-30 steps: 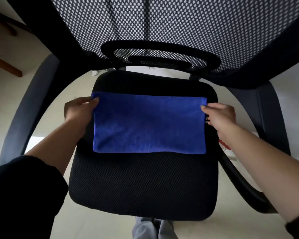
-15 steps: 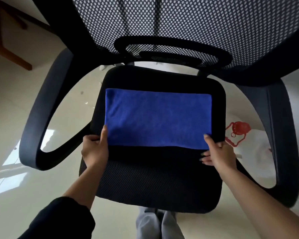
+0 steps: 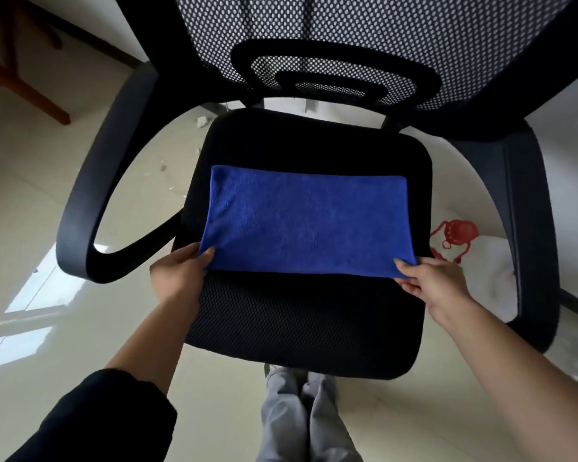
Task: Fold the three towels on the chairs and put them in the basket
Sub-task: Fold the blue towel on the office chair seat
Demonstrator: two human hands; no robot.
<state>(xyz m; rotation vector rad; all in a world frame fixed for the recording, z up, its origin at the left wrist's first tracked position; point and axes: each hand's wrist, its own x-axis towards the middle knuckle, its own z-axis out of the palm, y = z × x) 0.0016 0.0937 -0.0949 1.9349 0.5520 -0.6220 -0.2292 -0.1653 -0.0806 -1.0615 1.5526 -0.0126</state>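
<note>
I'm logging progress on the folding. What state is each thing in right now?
blue towel: lying flat on the seat as a folded rectangle, near corners held.
left hand: pinching the towel's near left corner.
right hand: pinching the towel's near right corner.
office chair: upright, its seat bearing only the towel.
red item: lying on the floor to the right of the seat.
Basket: not in view.

Blue towel (image 3: 309, 225) flat on black chair seat (image 3: 301, 321), left hand (image 3: 181, 271) and right hand (image 3: 431, 285) pinching its near corners.
</note>
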